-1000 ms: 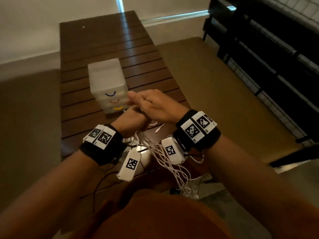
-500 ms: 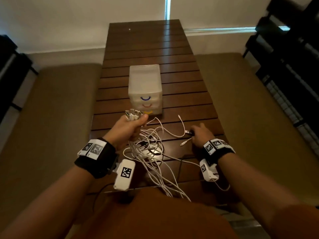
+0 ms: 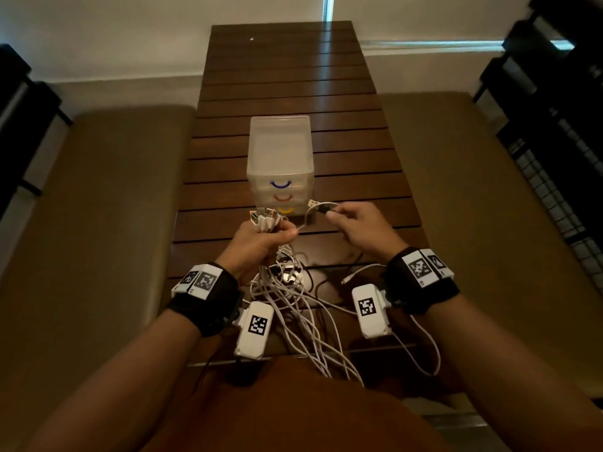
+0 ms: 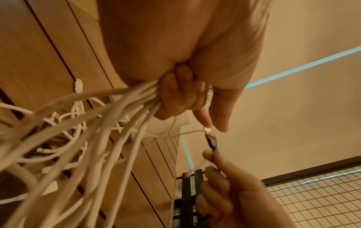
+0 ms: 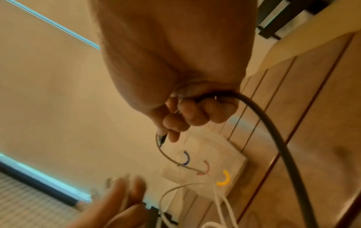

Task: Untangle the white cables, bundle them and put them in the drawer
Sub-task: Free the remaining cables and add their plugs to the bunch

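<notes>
Wooden slats made up the whole tabletop point(image 3: 342, 102), long and dark, with the translucent little drawer unit point(image 3: 280, 148) standing about mid-width, closer to the near edge than the far one, its three drawers all closed. Between that unit and the near edge sat the white cables point(image 3: 293, 308), a loose snarl that spilled over the near edge toward the person's lap.

Left hand point(image 3: 261, 243) was raised just in front of the unit, fist clamped round a bunch of cable ends, plugs poking out the top, strands hanging down from the bottom of the fist (the left wrist view showed that best). Right hand point(image 3: 362, 226) was level with it and a little apart, thumb and forefinger pinching a dark plug point(image 3: 323, 208) with a white cable end point(image 3: 314, 202) looped beside it, other fingers curled under. A dark cable point(image 5: 273, 135) also ran out of that palm.

My take: this was the gathering stage, feeding one more end into the left fist. To do it well I'd line that plug up with the others before squeezing, keep the fist firm so nothing slips, and draw the slack through slowly so the mess below doesn't cinch into a knot. I'd also keep the dark cable out of the bundle.
</notes>
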